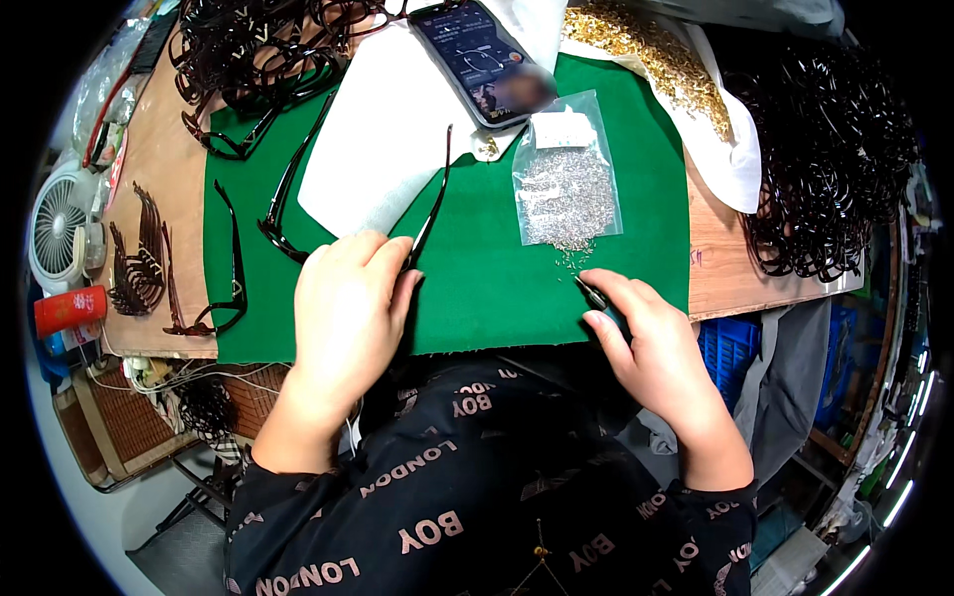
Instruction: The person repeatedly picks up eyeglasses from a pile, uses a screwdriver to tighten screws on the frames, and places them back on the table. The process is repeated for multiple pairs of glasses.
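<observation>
Clock positions are read from the centre of the green cloth (467,316), twelve pointing away from the wearer; the left grip (348,298), at eight o'clock, is closed on a pair of dark eyeglasses (436,203), both temples pointing towards twelve and the front largely covered by the fingers; the right grip (651,343), at four, pinches a slim dark hand tool (593,295), its tip just beside a scatter of tiny silver metal pieces (571,262); these lie at the mouth of a clear plastic bag (606,214) at two o'clock, still well filled; progress is judged partial: the eyeglasses are in hand and pieces are spilled within reach, yet no piece can be made out at the tool's tip, and the state of the hinges cannot be told; heaps of dark frames stand at ten (248,60) and three (830,149), finished or unfinished not determinable.
</observation>
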### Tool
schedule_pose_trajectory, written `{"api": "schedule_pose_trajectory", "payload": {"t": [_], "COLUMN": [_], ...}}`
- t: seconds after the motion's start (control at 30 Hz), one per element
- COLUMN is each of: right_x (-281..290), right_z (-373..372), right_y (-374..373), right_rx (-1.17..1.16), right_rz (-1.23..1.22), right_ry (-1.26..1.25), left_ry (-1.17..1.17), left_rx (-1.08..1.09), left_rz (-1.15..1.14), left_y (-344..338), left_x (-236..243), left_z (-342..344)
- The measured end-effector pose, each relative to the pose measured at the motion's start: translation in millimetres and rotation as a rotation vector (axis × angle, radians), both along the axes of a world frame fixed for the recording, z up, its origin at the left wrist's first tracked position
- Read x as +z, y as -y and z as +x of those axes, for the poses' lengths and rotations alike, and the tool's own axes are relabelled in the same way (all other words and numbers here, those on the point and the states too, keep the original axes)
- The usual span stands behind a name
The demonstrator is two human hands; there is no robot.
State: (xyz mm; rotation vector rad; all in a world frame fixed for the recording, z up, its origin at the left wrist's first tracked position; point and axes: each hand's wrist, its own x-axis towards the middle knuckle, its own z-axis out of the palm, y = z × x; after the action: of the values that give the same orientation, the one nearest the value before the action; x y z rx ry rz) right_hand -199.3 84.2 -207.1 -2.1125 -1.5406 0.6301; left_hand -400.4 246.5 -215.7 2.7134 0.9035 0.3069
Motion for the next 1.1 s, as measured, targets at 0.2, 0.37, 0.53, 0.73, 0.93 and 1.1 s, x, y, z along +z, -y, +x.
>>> {"api": "schedule_pose_trajectory", "payload": {"t": [0.2, 0.37, 0.53, 0.73, 0.93, 1.1], "right_x": [0, 10, 4, -2, 0, -2], "right_z": [-7, -8, -9, -15, -13, -14], "right_y": [-4, -9, -6, -5, -5, -5], "right_rx": [0.149, 0.226, 0.206, 0.173, 0.215, 0.196], "right_rz": [-0.11, -0.133, -0.132, -0.106, -0.112, -0.104], "right_ry": [0.21, 0.318, 0.334, 0.456, 0.486, 0.502], "left_ry": [0.185, 1.102, 1.464, 1.361, 1.284, 1.255], "left_rx": [-0.011, -0.192, -0.363, -0.337, -0.335, -0.282], "left_rz": [0.011, -0.38, -1.556, -2.346, -2.534, -2.545], "left_y": [4, -8, -17, 26, 38, 40], "left_x": [19, 42, 12, -47, -60, -66], "left_z": [-15, -62, -30, 14, 23, 24]}}
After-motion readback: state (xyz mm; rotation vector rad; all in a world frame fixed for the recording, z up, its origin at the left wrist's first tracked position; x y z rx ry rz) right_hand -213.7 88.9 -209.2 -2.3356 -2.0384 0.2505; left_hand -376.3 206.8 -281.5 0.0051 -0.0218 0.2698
